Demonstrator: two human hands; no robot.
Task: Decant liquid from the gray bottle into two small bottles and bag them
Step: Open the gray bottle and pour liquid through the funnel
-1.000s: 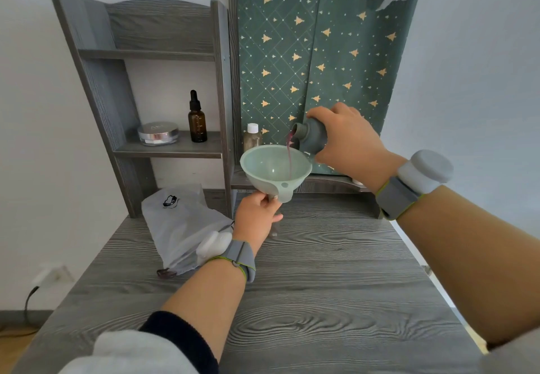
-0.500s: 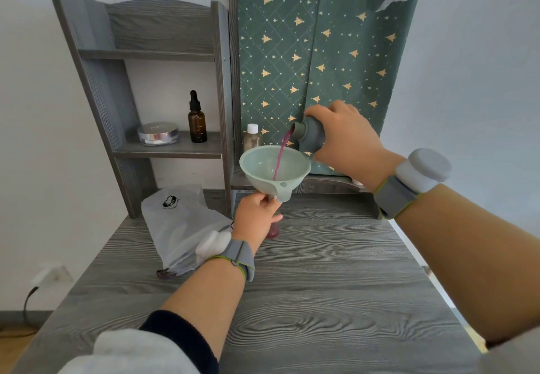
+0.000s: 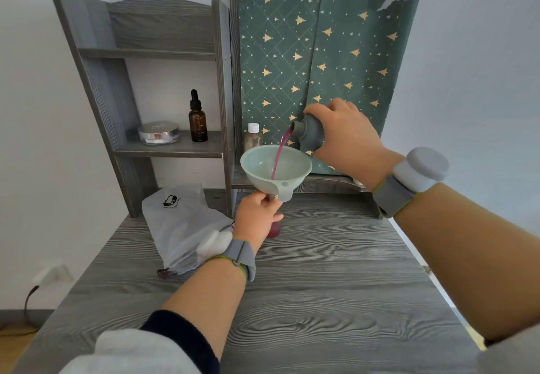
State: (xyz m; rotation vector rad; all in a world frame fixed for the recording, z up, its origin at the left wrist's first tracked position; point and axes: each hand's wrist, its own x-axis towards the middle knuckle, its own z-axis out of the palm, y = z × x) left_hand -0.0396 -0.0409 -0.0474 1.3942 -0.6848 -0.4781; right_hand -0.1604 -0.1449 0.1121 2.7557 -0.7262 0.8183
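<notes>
The decanting step is judged under way: the tilted gray plastic bottle, gripped by the right hand, is emptied into a pale green plastic funnel. Its spout and the small clear bottle on the gray wood-grain table are clasped by the left hand, largely hiding the fill level. Righting before overflow is called for next.

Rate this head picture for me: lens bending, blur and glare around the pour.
Head view: wide-angle bending tilts the shelf outward; head view: light is soft and even, with no glare on the table; head view: the pink stream from the gray bottle into the funnel looks sharp, though the left hand hides most of the small bottle.
</notes>
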